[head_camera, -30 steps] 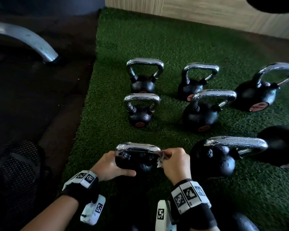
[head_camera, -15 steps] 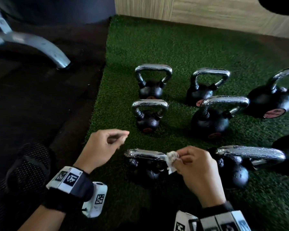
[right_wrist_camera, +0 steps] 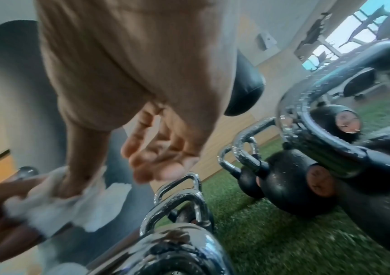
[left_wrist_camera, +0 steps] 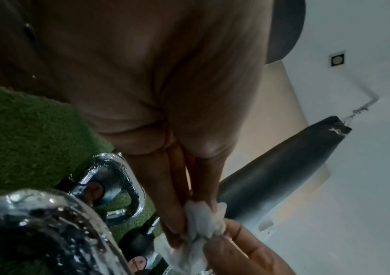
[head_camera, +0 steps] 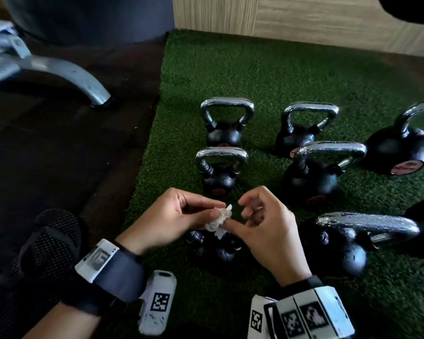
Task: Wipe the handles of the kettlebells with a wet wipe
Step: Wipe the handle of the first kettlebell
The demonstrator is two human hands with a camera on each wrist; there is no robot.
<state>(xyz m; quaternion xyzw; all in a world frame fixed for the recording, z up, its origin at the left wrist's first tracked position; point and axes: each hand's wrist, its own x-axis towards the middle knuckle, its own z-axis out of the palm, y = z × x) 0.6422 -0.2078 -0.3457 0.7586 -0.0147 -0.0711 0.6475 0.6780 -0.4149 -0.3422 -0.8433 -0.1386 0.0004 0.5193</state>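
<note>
Green turf point(head_camera: 291, 77) carries the kettlebells, and the nearest one point(head_camera: 218, 250) now sits just below both hands, no longer touched. The wipe point(head_camera: 217, 220) has lifted off its handle and is bunched between the left hand point(head_camera: 179, 216), whose fingertips pinch it, and the right hand point(head_camera: 262, 221), whose thumb and forefinger grip its other side. It looks like refolding before the next handle point(head_camera: 367, 223), just right of the grip.
</note>
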